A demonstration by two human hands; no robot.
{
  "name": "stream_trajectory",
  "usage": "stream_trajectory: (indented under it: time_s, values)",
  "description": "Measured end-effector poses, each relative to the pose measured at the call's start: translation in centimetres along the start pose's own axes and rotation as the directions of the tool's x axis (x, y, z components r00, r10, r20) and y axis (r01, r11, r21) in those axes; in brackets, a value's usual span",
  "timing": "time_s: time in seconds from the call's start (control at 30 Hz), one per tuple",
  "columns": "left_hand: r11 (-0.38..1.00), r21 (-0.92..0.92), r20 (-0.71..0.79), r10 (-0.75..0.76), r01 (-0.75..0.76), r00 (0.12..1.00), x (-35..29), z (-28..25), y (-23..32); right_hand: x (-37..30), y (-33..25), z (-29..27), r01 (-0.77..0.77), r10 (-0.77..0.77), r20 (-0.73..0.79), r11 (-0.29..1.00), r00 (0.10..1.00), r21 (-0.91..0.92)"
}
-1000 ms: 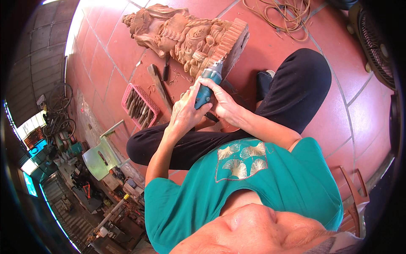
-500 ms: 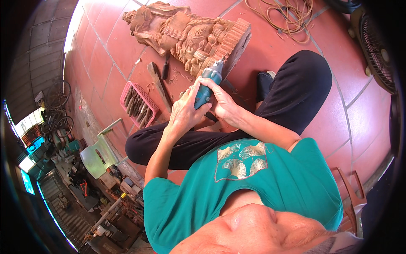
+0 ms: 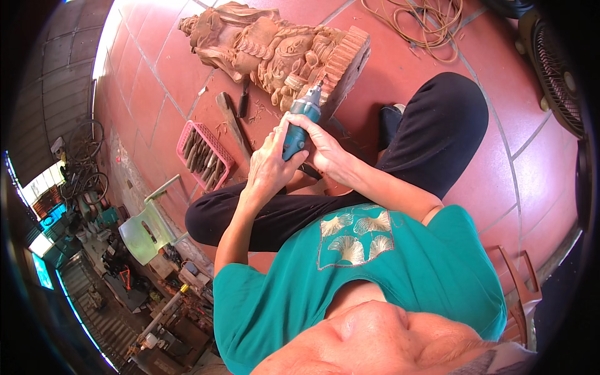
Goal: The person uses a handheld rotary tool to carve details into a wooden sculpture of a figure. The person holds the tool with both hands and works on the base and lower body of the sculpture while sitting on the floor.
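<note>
A carved wooden statue [image 3: 269,53] lies on its side on the tiled floor, its ridged base toward the right. Both my hands are wrapped round a teal die grinder [image 3: 303,115]. My left hand [image 3: 269,159] grips it from the left side, and my right hand [image 3: 322,147] closes over it from the right. The tool's metal nose points up at the carving beside the base. Its thin bit reaches the wood there, though whether it touches I cannot tell. Parts of the grinder's body are hidden under my fingers.
Left of my hands stands a pink basket [image 3: 215,147] of carving tools. Near it lie a wooden mallet-like stick [image 3: 232,125] and a dark-handled tool [image 3: 243,105]. A coiled cord [image 3: 437,31] lies at the far right, by a fan [image 3: 553,69]. A pale green chair [image 3: 145,234] is farther left.
The grinder has shifted slightly left and down with both hands on it, and its nose has tilted more upright. The statue lies almost where it was.
</note>
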State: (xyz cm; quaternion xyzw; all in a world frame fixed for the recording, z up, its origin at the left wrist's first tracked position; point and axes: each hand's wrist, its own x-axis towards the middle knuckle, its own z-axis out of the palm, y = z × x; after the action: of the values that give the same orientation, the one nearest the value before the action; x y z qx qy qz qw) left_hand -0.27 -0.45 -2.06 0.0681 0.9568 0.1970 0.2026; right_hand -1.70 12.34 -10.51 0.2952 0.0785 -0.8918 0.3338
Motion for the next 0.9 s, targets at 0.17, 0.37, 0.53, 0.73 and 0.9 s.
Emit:
stream_trajectory:
  time_s: [0.17,0.37,0.53,0.73,0.9]
  values:
    - [1.000,-0.005,-0.028,0.018,-0.018,0.999,0.1,0.0,0.0,0.7,0.1,-0.1,-0.012,0.012,0.003,1.000,1.000,0.012]
    - [1.000,0.009,-0.015,-0.006,0.007,1.000,0.2,-0.3,0.5,0.9,-0.3,-0.3,-0.069,0.065,0.059,0.995,0.996,0.075]
    - [0.998,0.039,-0.040,0.042,-0.040,0.998,0.2,-0.1,0.2,0.2,-0.5,0.4,-0.050,0.046,0.068,0.997,0.997,0.058]
    - [0.998,0.056,0.006,0.031,-0.031,1.000,0.4,-0.4,0.8,0.1,-0.5,0.0,-0.052,0.049,0.043,0.996,0.998,0.068]
    - [0.993,0.093,0.017,0.072,-0.073,0.997,0.3,-0.4,0.7,-0.6,-0.6,0.1,-0.049,0.046,0.028,0.994,0.999,0.096]
